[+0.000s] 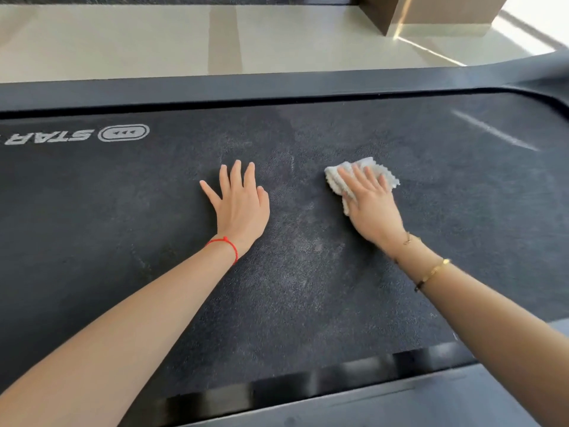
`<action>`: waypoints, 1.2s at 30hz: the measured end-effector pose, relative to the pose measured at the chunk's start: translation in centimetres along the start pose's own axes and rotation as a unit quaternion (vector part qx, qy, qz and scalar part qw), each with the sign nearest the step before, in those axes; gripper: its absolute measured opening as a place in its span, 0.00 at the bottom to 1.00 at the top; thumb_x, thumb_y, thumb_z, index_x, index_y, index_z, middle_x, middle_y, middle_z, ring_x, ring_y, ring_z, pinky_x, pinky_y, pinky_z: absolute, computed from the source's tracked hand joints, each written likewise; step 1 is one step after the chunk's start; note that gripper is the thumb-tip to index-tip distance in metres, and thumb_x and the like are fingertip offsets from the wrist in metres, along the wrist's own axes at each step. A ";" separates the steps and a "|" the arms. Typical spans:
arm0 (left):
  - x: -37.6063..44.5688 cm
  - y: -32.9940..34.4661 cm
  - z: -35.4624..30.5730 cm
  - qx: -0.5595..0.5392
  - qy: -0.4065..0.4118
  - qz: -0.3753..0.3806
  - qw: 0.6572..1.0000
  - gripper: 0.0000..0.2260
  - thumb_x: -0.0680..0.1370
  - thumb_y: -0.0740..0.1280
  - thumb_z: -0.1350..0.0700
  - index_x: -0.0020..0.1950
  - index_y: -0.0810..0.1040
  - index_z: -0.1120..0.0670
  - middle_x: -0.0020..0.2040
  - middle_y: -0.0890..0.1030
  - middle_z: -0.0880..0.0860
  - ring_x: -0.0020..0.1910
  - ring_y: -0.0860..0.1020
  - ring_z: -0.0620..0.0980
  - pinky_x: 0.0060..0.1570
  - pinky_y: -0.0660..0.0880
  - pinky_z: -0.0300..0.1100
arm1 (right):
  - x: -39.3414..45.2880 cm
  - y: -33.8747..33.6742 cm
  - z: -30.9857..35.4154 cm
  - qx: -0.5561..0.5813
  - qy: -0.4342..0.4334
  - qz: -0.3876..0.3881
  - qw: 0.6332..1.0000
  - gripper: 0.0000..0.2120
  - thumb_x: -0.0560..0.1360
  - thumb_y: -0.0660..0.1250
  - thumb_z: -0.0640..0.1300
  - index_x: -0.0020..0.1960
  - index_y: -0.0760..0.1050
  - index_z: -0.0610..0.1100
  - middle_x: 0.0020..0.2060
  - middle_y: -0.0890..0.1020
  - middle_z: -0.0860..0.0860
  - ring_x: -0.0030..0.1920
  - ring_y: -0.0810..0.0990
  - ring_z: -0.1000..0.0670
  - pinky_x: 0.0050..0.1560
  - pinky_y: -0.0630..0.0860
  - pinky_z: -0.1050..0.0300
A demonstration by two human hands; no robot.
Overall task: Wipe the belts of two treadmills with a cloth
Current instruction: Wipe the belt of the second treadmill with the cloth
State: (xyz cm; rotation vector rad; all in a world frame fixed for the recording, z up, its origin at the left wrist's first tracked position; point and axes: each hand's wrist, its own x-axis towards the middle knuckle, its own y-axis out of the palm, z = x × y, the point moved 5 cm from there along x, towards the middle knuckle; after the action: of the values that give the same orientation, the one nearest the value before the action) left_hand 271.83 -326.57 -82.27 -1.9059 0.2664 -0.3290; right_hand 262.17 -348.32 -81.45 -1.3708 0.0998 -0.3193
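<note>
Cloth, nubby white, under flat right hand on grainy belt

A white cloth lies on the dark grey, pale-smudged belt with its white logo.

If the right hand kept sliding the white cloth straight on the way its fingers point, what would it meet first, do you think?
Probably only bare dark treadmill belt at first; the right hand, pressing the white fluffy cloth, points up-left toward the far dark grey side rail, likely the first obstacle.
</note>
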 end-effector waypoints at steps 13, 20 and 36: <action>0.4 1.7 -0.6 0.051 -0.033 -0.021 0.998 0.24 0.83 0.50 0.50 0.80 0.55 0.50 0.81 0.55 0.53 0.80 0.49 0.55 0.74 0.45 0.68 | 9.3 0.6 -2.3 0.016 -0.127 0.009 0.992 0.24 0.82 0.58 0.42 0.77 0.60 0.45 0.76 0.63 0.45 0.76 0.59 0.40 0.74 0.51 0.45; 0.4 1.8 -0.6 0.066 -0.040 -0.034 0.996 0.24 0.83 0.50 0.49 0.80 0.57 0.50 0.80 0.57 0.52 0.80 0.51 0.54 0.75 0.47 0.66 | 14.5 3.4 6.2 -0.053 -0.213 -0.013 0.976 0.23 0.78 0.55 0.42 0.72 0.63 0.44 0.69 0.69 0.45 0.69 0.65 0.39 0.67 0.62 0.42; 0.9 1.8 -0.6 0.083 -0.051 -0.036 0.995 0.25 0.81 0.49 0.49 0.79 0.58 0.50 0.79 0.58 0.51 0.79 0.53 0.54 0.75 0.49 0.66 | 21.7 3.8 6.1 -0.018 -0.208 0.020 0.978 0.23 0.81 0.54 0.42 0.75 0.59 0.43 0.74 0.64 0.45 0.73 0.61 0.43 0.71 0.56 0.44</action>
State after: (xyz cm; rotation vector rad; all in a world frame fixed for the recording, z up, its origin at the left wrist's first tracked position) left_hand 272.41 -328.01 -83.69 -1.7640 0.0974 -0.2915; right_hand 285.07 -348.03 -81.43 -1.4421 -0.2146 0.0085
